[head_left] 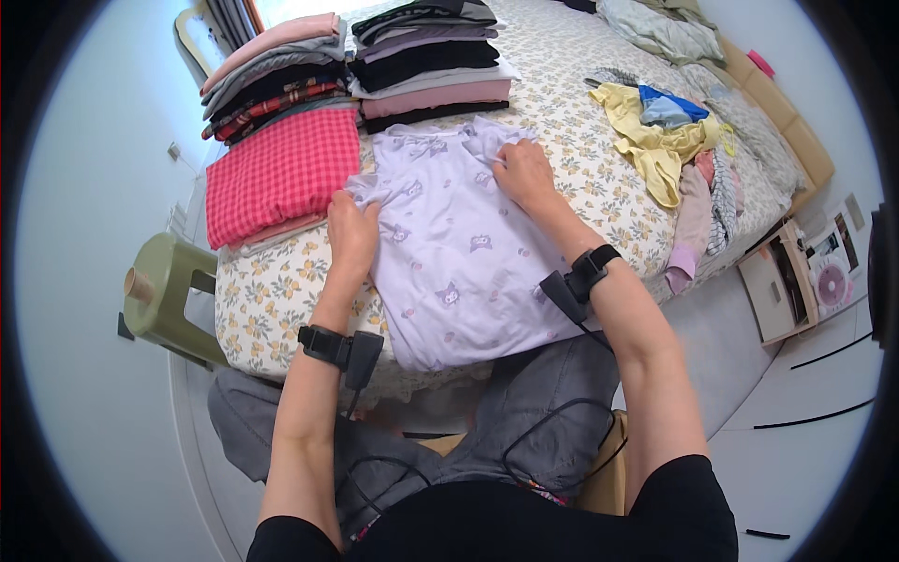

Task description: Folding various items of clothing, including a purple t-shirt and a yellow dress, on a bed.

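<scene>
A lavender printed shirt (449, 272) is laid on the bed (262, 304) between the hands, its neckline pointed away from the person and its long axis aligned front to back. Fabric near its left sleeve is gripped by the left hand (353, 229), near its right by the right hand (527, 176); both arms are extended forward, the right hand farther out.

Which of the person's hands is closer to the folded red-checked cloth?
The left. The left hand is right by the near right corner of the red-checked cloth; the right hand is farther right, across the lavender printed shirt.
</scene>
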{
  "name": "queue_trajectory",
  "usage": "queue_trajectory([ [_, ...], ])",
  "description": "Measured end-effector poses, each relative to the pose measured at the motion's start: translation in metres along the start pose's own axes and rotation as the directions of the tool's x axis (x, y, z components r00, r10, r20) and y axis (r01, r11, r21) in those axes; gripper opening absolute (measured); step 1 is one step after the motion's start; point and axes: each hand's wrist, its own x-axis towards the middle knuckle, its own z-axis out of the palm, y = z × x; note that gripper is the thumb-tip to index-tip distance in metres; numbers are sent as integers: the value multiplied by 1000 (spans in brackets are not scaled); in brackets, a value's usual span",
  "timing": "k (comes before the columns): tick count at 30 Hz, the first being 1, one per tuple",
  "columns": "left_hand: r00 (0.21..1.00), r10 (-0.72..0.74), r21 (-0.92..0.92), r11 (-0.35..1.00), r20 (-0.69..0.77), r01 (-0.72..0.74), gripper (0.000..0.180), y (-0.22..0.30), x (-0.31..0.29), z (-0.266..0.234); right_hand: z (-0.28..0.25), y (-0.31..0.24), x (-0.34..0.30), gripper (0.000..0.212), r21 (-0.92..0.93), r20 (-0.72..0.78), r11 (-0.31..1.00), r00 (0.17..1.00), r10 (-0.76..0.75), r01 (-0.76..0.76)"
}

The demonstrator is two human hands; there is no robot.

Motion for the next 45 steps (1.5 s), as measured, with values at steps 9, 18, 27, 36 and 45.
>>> queue_trajectory([
  [9,760,211,-756,-113,615,644,25,16,54,-15,-78,17,25,27,815,580,-1,815,19,-580],
  [18,515,226,-456,-267,826,849,47,-12,65,23,-18,69,14,41,680,733,-107,669,126,-725],
  [27,503,-26,-500,-167,864,850,33,-14,96,42,-12,57,40,52,757,653,-124,750,102,-642],
  [36,752,-225,-708,254,620,659,39,6,87,41,0,82,27,45,771,574,156,780,250,-617],
  [45,830,534,-62,845,158,-532,48,21,55,46,19,71,14,48,327,254,919,916,-310,221],
])
